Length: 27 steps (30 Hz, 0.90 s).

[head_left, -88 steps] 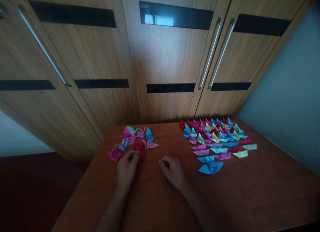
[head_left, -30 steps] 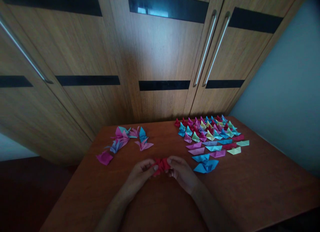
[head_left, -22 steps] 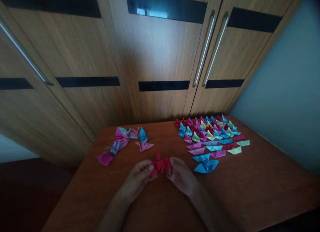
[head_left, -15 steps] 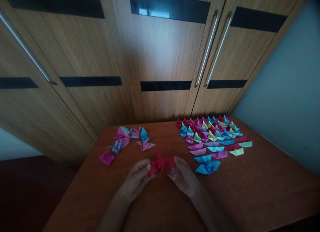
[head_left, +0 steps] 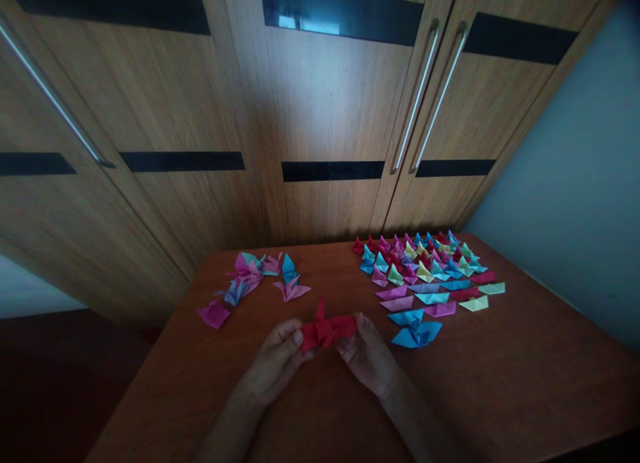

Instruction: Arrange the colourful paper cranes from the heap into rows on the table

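Note:
A red folded paper figure (head_left: 326, 331) with a narrow point sticking up is held above the table, spread between both hands. My left hand (head_left: 275, 360) pinches its left end between thumb and fingers. At the other end, my right hand (head_left: 369, 356) grips the right side, thumb on top. Several folded paper pieces in pink, blue and teal lie at the left, among them a magenta one (head_left: 214, 314). To the right stand rows of small paper boats (head_left: 425, 271), and nearer my right hand is a blue folded paper figure (head_left: 417, 334).
The brown wooden table (head_left: 300, 416) reaches back to a wooden cabinet (head_left: 325, 103) with dark strips and metal handles (head_left: 415, 96). A pale wall (head_left: 575, 176) rises at the right.
The red paper's right end has moved slightly right with my right hand, and its wings look more spread and puffed. Its upright point sits slightly lower.

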{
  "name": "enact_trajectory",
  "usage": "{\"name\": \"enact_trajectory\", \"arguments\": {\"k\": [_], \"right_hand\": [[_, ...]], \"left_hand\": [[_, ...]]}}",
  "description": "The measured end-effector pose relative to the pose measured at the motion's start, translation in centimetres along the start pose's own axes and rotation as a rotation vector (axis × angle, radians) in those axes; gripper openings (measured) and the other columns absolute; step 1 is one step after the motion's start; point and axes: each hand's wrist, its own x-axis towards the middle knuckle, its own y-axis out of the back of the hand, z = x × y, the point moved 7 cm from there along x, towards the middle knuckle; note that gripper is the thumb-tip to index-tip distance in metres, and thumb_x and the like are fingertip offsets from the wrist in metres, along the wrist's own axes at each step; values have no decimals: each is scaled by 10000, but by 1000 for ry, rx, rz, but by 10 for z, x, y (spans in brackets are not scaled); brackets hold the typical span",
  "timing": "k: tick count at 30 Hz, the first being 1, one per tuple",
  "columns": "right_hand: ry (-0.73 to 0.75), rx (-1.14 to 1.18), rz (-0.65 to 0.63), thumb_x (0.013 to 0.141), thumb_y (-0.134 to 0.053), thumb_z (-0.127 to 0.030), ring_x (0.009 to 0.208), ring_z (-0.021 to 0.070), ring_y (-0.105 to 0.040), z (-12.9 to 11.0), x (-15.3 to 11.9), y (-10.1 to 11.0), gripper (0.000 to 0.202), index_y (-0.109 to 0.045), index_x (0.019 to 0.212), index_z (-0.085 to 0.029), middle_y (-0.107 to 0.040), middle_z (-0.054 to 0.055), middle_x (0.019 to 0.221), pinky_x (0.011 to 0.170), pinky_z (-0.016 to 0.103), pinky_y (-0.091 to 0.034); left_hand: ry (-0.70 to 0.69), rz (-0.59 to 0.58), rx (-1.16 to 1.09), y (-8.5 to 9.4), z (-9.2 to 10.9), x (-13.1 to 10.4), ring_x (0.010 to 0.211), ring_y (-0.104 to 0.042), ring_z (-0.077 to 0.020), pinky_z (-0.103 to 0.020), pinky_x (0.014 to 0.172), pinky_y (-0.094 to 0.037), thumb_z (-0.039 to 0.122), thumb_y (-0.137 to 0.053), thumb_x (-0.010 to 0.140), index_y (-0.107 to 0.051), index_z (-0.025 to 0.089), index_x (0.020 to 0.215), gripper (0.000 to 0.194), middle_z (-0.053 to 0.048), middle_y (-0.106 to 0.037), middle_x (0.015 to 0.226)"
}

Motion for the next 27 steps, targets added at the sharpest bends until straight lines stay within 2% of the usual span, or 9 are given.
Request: {"name": "enact_trajectory", "arguments": {"k": [6,15,20,24,27], "right_hand": [[36,15,2,715,-776,-303,583,75,-602,-3,3,4,159,-662,690,-194,-681,-38,664,576,185,-474],[68,-47,-42,716,-777,-291,623,79,-597,-5,2,0,160,-658,688,-186,-673,-29,688,613,191,-486],[63,-55,-36,717,-777,-272,608,71,-577,-4,1,-1,152,-659,684,-182,-651,-36,665,613,187,-479],[57,-40,-24,721,-773,-269,558,61,-554,-5,0,-3,163,-651,651,-186,-633,-46,614,599,179,-469],[58,-62,-7,704,-784,-277,590,78,-572,-5,0,-2,172,-646,644,-193,-643,-38,638,618,196,-470]], "left_hand": [[15,8,11,-2,0,-1,592,-535,-83,-187,573,-420,325,-842,610,-676,154,688,251,19,-620,637],[-21,47,31,9,-1,-1,591,-547,-93,-201,592,-446,352,-847,589,-655,144,649,289,11,-633,621],[-5,60,-28,5,3,0,515,-474,-76,-188,523,-404,297,-824,612,-589,149,584,279,43,-542,534],[-11,110,-73,4,6,-1,501,-425,-64,-191,540,-398,254,-808,615,-557,156,588,271,63,-491,539],[-11,101,-44,1,6,-1,504,-409,-64,-191,538,-379,261,-799,621,-532,156,573,290,65,-466,534]]}}
